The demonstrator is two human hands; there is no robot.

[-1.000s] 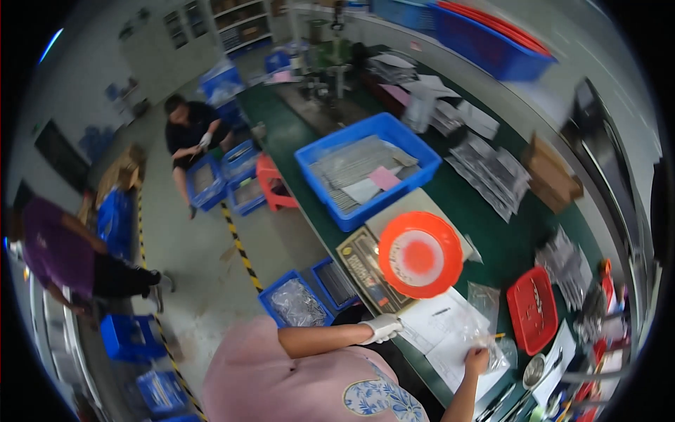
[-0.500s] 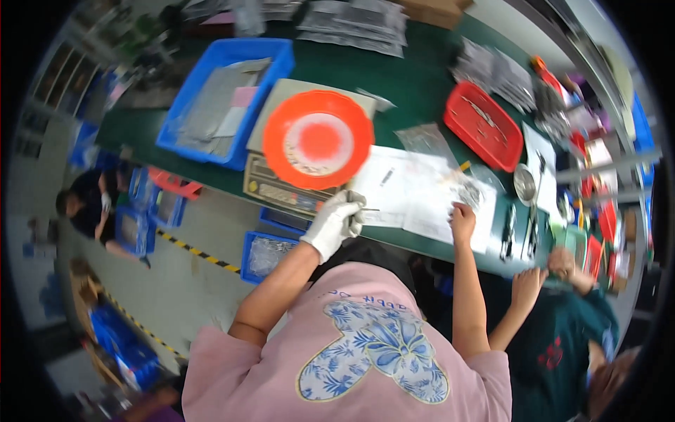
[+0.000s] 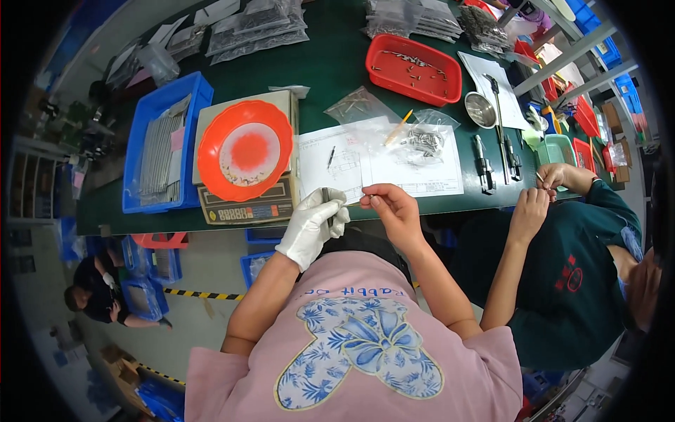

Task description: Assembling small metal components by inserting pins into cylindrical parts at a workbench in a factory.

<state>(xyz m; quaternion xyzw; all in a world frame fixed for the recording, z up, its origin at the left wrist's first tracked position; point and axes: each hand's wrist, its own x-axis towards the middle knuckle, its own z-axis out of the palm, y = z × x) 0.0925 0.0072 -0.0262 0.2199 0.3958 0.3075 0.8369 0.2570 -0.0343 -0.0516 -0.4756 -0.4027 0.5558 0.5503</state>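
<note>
My left hand [image 3: 309, 228], in a white glove, is closed around a thin dark metal rod [image 3: 326, 198] at the front edge of the table. Just to its right, my bare right hand [image 3: 397, 214] pinches a very small part at its fingertips; its kind is too small to make out. The hands are close together but apart. Behind them lie printed drawing sheets [image 3: 318, 146] with a dark pen-like piece on them. A clear plastic bag of small metal parts [image 3: 425, 143] rests on the right sheet, beside a yellow pencil [image 3: 399, 128].
An orange bowl [image 3: 232, 179] with small bits sits on a weighing scale [image 3: 287, 105]. Left of it stands a blue bin [image 3: 131, 176] of flat packs. A red tray [image 3: 415, 91], metal cup [image 3: 479, 110] and dark tools [image 3: 484, 165] lie right. A co-worker's hands [image 3: 538, 200] work at the right.
My right hand has moved left from the bag of metal parts to beside my left hand, fingers pinched. The view has turned, shifting the table's things leftward.
</note>
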